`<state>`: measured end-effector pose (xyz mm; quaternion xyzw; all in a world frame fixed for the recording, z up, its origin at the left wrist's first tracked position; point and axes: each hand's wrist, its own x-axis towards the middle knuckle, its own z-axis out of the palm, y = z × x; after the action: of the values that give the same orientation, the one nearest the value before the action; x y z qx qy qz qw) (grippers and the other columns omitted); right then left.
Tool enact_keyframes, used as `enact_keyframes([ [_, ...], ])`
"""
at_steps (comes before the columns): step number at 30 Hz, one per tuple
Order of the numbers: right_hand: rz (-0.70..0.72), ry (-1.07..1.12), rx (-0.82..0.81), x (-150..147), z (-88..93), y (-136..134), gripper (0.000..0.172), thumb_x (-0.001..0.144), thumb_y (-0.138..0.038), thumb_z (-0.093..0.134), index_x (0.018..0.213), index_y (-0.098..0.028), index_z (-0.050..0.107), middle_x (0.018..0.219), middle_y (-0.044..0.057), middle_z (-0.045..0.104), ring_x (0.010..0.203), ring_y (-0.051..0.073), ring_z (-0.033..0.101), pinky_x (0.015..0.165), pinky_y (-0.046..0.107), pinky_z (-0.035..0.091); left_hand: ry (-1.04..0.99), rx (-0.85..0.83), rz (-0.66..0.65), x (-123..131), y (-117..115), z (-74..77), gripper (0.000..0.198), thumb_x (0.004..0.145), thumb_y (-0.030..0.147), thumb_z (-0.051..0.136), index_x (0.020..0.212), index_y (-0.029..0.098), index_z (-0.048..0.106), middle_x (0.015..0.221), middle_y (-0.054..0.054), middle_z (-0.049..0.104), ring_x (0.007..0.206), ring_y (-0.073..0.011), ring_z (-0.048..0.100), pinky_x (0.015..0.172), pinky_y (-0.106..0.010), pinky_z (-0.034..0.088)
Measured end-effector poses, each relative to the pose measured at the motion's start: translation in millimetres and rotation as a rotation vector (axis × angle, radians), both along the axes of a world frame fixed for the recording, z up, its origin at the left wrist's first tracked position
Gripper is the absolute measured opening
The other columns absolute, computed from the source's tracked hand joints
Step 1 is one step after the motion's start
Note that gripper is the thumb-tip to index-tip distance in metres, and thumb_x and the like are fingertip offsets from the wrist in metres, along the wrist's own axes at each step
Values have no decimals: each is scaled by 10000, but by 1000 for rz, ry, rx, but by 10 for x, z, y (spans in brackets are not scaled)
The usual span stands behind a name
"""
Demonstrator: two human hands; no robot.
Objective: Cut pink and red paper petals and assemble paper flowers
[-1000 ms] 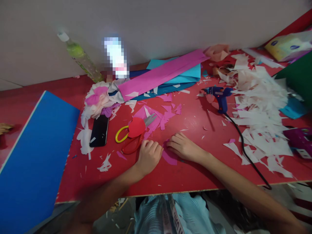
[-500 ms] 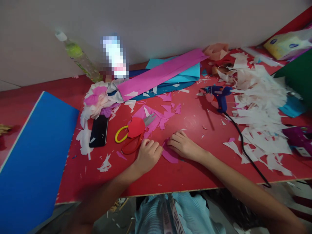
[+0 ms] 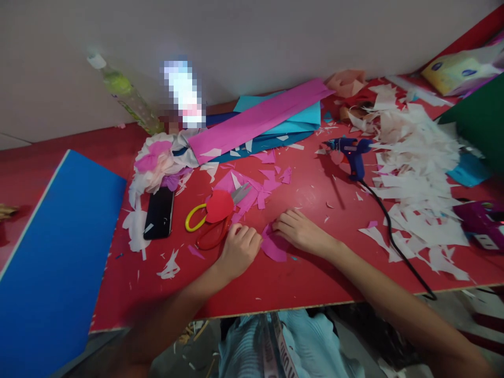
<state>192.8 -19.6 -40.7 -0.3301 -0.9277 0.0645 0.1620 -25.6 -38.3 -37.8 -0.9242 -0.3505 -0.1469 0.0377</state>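
Observation:
A piece of magenta paper (image 3: 274, 250) lies on the red table between my hands. My left hand (image 3: 242, 247) is closed, its curled fingers at the paper's left edge. From the other side, my right hand (image 3: 299, 231) pinches the paper's upper right part, with fingers bent and its thumb hidden. Just beyond my left hand rest scissors (image 3: 193, 216) with yellow and red handles, their blades pointing away to the right. A red heart-shaped piece (image 3: 219, 206) covers the scissors' middle. Magenta paper scraps (image 3: 260, 190) lie under and around the blades.
A blue glue gun (image 3: 355, 157) stands right of centre, its black cord running to the front edge. White paper strips (image 3: 417, 157) heap at the right. Folded crepe paper (image 3: 260, 121), a bottle (image 3: 129, 97), a dark phone (image 3: 159, 212) and a blue board (image 3: 59, 252) stand behind and left.
My right hand has shifted slightly at the magenta paper, and a little more of the paper shows between the hands. The view has moved very slightly; everything else stays in place.

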Motion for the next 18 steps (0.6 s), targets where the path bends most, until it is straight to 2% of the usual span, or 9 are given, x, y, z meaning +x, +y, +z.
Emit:
enact_keyframes([
  [5,8,-52,47,77,13,30,231,933,-147,367,893,-124,594,790,80,529,752,191,395,735,323,335,-10,35,-5,-1,5,-2,159,875,143,459,725,177,501,679,-6,522,682,-166,451,724,-338,318],
  [8,-40,-54,40,120,4,61,235,932,-165,376,860,-127,596,777,79,534,745,191,405,738,335,339,-27,56,-4,3,8,1,159,876,154,466,723,179,501,671,-4,524,678,-163,453,722,-338,321],
  [11,-98,21,-8,130,20,78,240,936,-200,380,874,-135,602,784,81,545,750,189,429,726,333,350,-35,64,-9,4,11,-1,159,875,159,473,720,179,502,666,-2,527,676,-161,456,718,-337,322],
  [15,-58,88,-120,102,43,76,232,937,-239,390,956,-156,605,847,85,560,799,188,464,731,326,369,-14,58,0,3,12,-1,177,891,176,452,722,176,506,671,-7,533,683,-158,463,728,-339,319],
  [18,-84,58,-127,120,25,94,253,939,-214,368,895,-153,610,827,86,556,796,192,464,740,339,370,-11,51,4,4,13,7,188,901,184,438,726,176,508,674,-7,537,687,-155,469,739,-341,316],
])
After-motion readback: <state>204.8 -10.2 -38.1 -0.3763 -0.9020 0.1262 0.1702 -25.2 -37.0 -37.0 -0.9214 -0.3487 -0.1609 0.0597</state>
